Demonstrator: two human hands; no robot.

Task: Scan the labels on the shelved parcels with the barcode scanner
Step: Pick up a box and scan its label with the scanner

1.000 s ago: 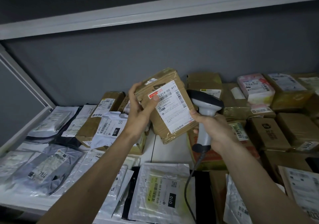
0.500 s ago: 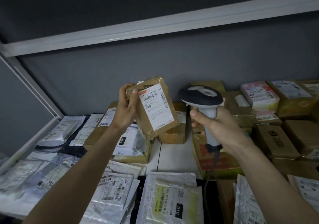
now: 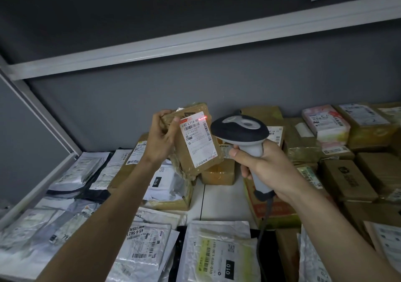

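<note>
The taped parcel (image 3: pixel 196 142) is gripped upright by the left hand (image 3: pixel 161 135), just left of the barcode scanner (image 3: pixel 240 129), itself clasped by the right hand (image 3: pixel 267 166)

You have only one view, a wide-angle camera on your head, looking forward and slightly down into a shelf bay (image 3: pixel 217 197) from close in. Your forearms rise from the bottom edge, and your left hand (image 3: pixel 161 139) and right hand (image 3: pixel 263 165) meet near mid-frame, at arm's length from the lens, with the grey back wall (image 3: pixel 217 84) just beyond them. The upper shelf's white edge (image 3: pixel 195 42) slants across the top, the bay's left frame (image 3: pixel 36 112) cuts in at the left, and straight lines bow toward the picture's edges.
</note>
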